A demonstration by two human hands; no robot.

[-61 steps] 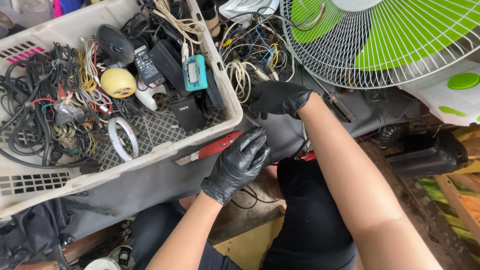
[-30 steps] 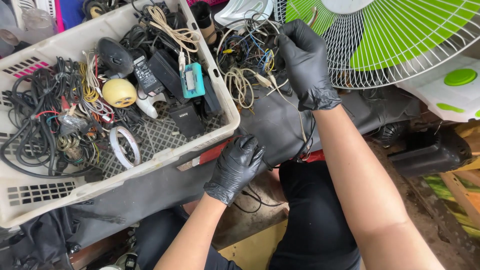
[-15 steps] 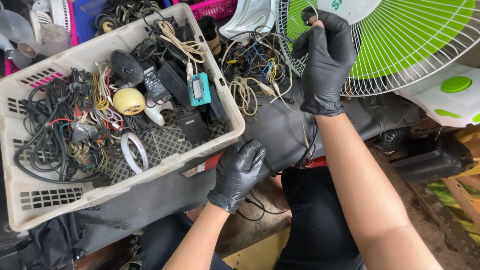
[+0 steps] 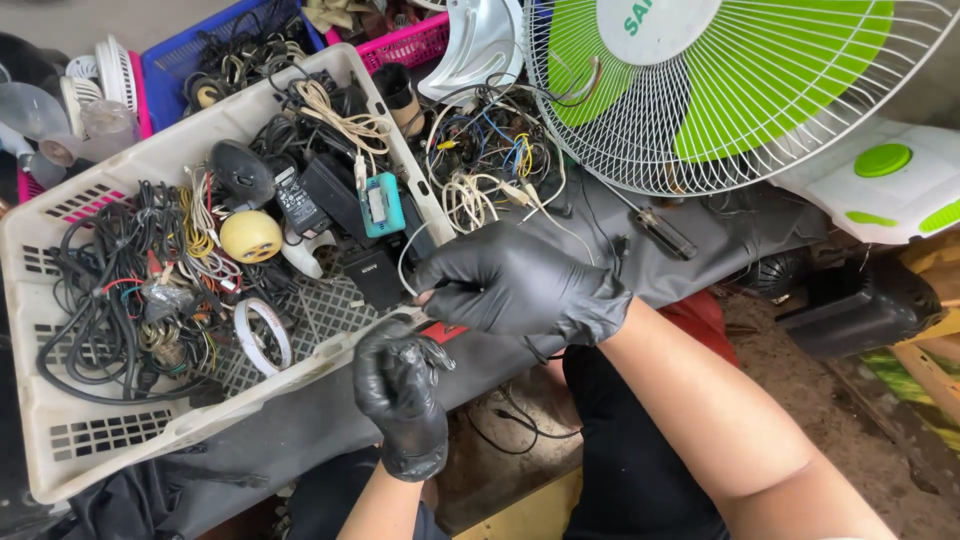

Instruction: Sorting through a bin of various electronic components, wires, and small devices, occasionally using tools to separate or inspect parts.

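Both hands wear black gloves and meet just in front of the near rim of the white plastic slotted basket. The left hand is curled shut below, its fingertips pinched upward on something small; what it pinches cannot be made out. The right hand lies above it, fingers bent over and closed around a thin pale wire that loops up toward the basket's corner. A small red-and-black tool handle shows between the two hands, touching the right hand's underside.

The basket rests on the counter under a dark grey cloth and is packed with tangled black cables, a yellow round ball-shaped object, a teal rectangular device and a white tape ring. Beyond the right hand lies a loose heap of coloured wires, and behind it the white wire-grille fan with green blades.
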